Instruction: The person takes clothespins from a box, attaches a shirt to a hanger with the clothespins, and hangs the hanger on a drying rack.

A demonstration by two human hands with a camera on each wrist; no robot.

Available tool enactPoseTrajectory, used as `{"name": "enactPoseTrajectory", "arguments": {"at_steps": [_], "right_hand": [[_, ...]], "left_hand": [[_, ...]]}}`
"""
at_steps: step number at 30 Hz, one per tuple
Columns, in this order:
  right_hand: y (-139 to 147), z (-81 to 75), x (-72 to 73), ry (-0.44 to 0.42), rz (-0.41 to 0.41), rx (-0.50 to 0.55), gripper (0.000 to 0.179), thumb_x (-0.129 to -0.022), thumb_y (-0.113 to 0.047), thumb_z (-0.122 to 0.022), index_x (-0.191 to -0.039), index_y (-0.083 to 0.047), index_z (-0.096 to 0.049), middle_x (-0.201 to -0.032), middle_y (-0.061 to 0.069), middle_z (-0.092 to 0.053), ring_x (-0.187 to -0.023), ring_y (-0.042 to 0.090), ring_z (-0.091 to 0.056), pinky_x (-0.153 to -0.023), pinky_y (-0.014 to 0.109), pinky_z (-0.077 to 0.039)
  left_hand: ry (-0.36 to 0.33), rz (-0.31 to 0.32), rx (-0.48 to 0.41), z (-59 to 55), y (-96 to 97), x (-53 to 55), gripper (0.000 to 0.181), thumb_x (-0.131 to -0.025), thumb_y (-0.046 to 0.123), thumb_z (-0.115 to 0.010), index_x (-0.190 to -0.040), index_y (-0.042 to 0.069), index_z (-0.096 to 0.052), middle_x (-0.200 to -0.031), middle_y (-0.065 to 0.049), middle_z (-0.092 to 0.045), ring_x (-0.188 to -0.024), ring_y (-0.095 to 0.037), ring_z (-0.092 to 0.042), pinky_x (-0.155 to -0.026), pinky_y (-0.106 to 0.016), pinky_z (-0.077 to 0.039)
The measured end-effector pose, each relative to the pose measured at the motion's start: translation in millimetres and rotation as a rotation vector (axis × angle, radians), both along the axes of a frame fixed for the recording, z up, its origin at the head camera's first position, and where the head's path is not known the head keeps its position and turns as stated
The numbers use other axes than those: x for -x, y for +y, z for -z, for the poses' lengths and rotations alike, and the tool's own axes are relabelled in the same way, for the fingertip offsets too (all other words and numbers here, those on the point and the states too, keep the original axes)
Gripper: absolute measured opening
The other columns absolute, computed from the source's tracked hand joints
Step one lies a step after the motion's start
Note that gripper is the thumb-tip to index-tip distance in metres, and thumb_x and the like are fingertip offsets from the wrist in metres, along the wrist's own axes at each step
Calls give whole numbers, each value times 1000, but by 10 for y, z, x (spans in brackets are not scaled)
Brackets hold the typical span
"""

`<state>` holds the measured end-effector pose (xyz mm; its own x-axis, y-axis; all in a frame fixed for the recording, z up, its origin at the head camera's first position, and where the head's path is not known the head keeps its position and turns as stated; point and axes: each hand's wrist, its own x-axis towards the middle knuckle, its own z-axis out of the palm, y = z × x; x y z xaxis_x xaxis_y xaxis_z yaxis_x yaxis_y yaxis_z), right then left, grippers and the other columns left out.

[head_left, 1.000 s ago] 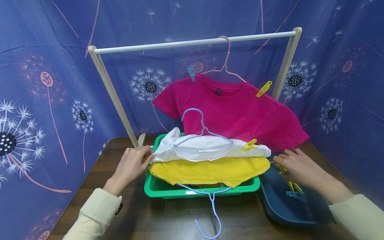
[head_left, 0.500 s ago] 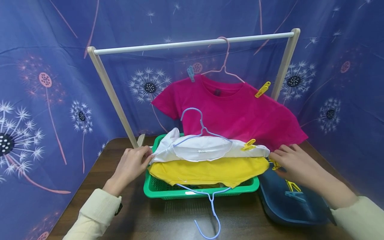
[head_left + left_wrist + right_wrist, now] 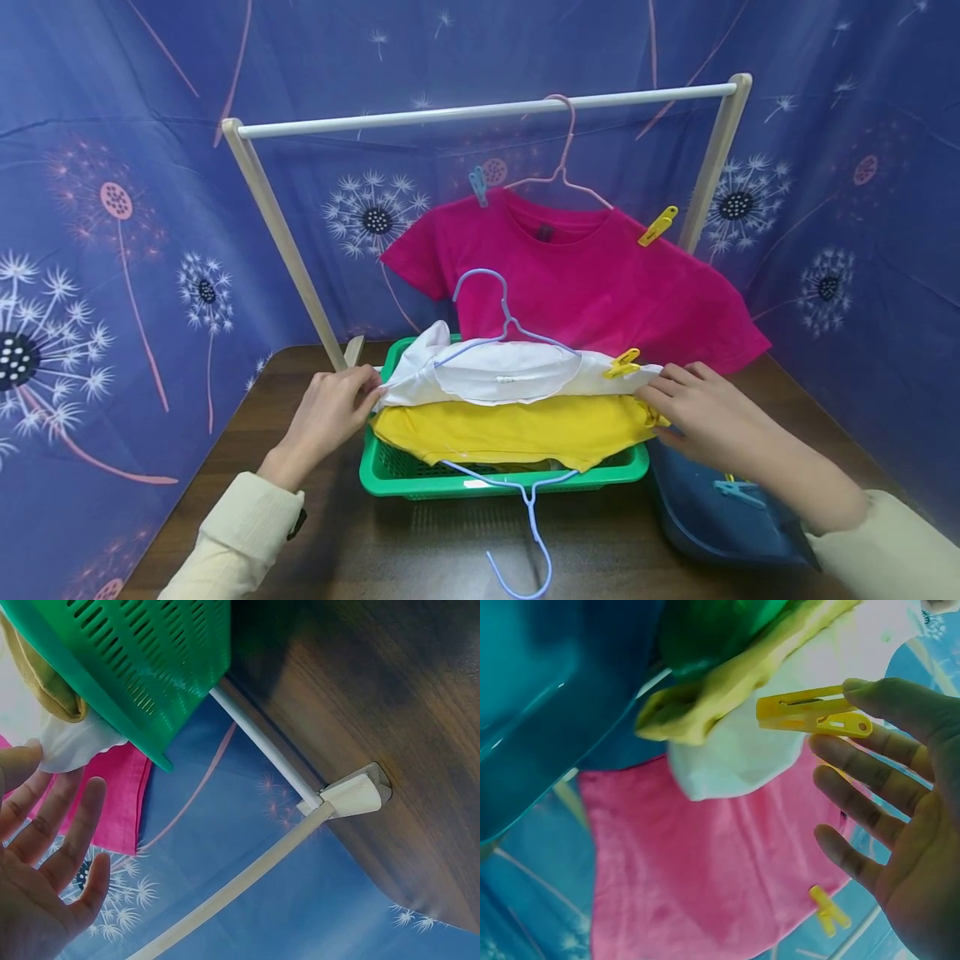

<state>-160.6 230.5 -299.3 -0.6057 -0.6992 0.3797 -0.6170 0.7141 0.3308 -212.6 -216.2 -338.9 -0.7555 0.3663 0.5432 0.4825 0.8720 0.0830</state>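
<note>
A white T-shirt (image 3: 480, 375) lies folded over a yellow T-shirt (image 3: 510, 429) on a green basket (image 3: 420, 483). Its shoulder edge is pinched by my left hand (image 3: 330, 412) between thumb and fingers; the left wrist view shows the thumb tip on the white cloth (image 3: 71, 742). Between thumb and forefinger my right hand (image 3: 701, 421) holds a yellow clothespin (image 3: 810, 712), over the right end of the shirts. A lilac hanger (image 3: 507, 321) sticks up from the white shirt's neck, and another yellow clothespin (image 3: 622, 363) sits on that shirt's right shoulder.
Behind stands a rack with a white rail (image 3: 420, 115), where a magenta T-shirt (image 3: 570, 283) hangs by a pink hanger (image 3: 566, 150), with a blue and a yellow clothespin on it. A dark blue bin (image 3: 720, 533) with clothespins stands right. A second lilac hanger (image 3: 534, 521) juts frontward.
My right hand has moved left with the yellow clothespin, from over the blue bin to the right end of the shirts. My left hand has stayed in place.
</note>
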Motion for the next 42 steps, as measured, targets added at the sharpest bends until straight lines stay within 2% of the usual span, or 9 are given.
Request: {"name": "enactPoseTrajectory", "arguments": {"at_steps": [9,20,23,30,42], "right_hand": [[-294,-7,45,11,-98,42,55,-56,-32,-86,-102,-9,-64,-91,3,-66,-87,21,-57,-74,36,-48],[-667,-6,97,-40,-145,45,58,-64,-33,-81,-115,-12,-60,-107,3,-64,-101,22,-55,-89,42,-45],[-786,-36,104,-40,-157,47,54,-66,-34,-80,-112,-13,-60,-106,2,-64,-100,22,-55,-89,40,-45],[-1086,-112,140,-19,-200,45,49,-69,-37,-77,-109,-15,-59,-100,0,-64,-96,18,-57,-86,35,-46],[-1548,-191,268,30,-278,28,40,-75,-38,-71,-105,-16,-57,-96,-3,-62,-94,15,-54,-83,31,-45]], "left_hand": [[11,-7,-5,32,-13,-2,11,-83,24,-67,-78,18,-59,-59,11,-48,-48,-2,-39,-56,-26,-36],[17,-6,-13,36,-16,2,11,-83,24,-67,-77,18,-59,-58,11,-47,-48,-3,-39,-58,-29,-37],[23,-1,-16,29,-14,4,10,-83,23,-67,-78,18,-60,-59,11,-49,-48,-3,-40,-58,-30,-37],[21,-36,-3,23,-5,-10,9,-83,24,-66,-80,19,-60,-62,11,-50,-54,-6,-46,-69,-42,-41],[31,-50,10,35,5,-31,8,-83,23,-66,-81,18,-60,-64,8,-54,-56,-8,-47,-70,-42,-41]]}}
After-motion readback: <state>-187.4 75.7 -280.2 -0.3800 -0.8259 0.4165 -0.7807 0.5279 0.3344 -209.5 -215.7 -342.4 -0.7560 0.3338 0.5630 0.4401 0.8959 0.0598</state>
